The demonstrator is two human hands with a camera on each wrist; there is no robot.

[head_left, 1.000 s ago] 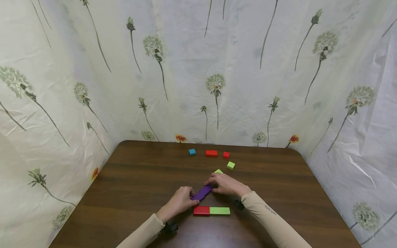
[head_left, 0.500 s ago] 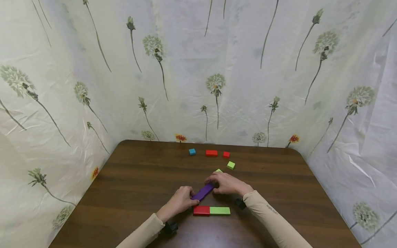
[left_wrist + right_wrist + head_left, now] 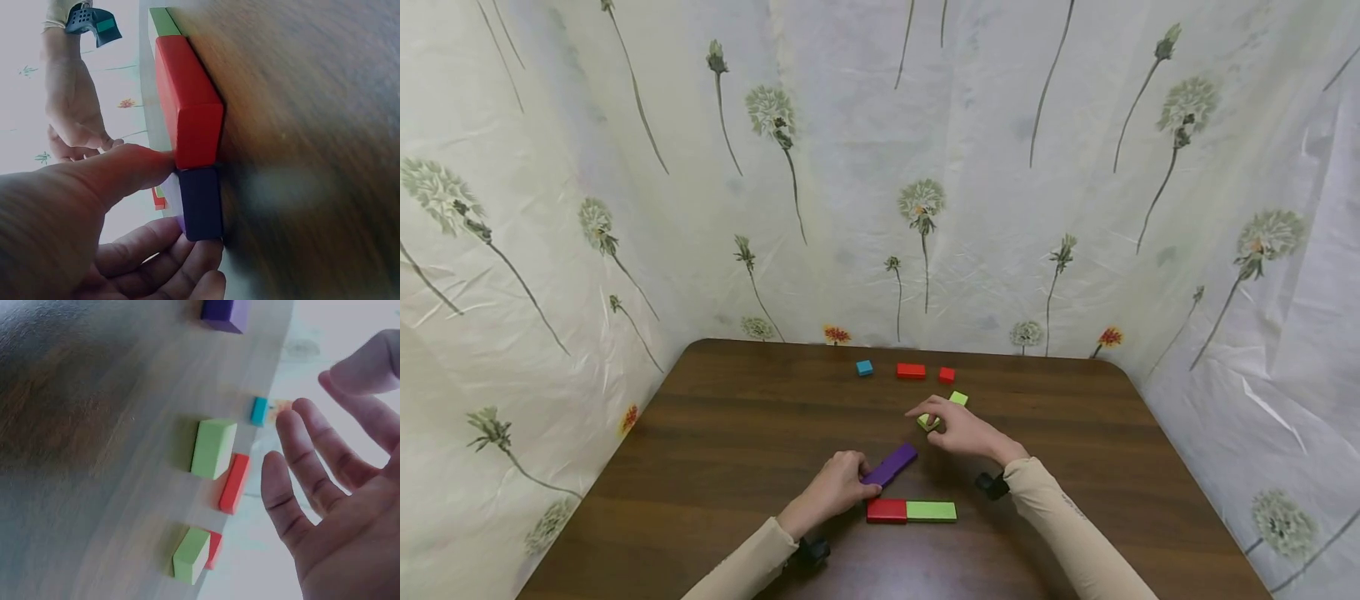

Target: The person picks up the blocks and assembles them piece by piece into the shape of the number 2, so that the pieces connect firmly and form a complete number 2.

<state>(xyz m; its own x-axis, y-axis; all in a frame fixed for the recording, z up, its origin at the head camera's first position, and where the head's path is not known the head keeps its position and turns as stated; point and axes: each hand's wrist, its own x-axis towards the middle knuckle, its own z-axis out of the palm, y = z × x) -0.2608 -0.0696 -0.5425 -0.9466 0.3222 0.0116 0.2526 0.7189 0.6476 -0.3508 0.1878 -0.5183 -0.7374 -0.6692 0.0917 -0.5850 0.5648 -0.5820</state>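
The purple block (image 3: 891, 465) lies at a slant on the brown table (image 3: 737, 442). The left hand (image 3: 831, 487) pinches its near end with thumb and fingers, right by the red block (image 3: 887, 511). The red block touches the end of the long green block (image 3: 932, 512), in one row. The right hand (image 3: 964, 429) is by a small green block (image 3: 214, 450), its fingers loose and apart. Another green block (image 3: 192, 555) sits near. At the back are a blue block (image 3: 865, 367), a long red block (image 3: 911, 371) and a little red block (image 3: 947, 375).
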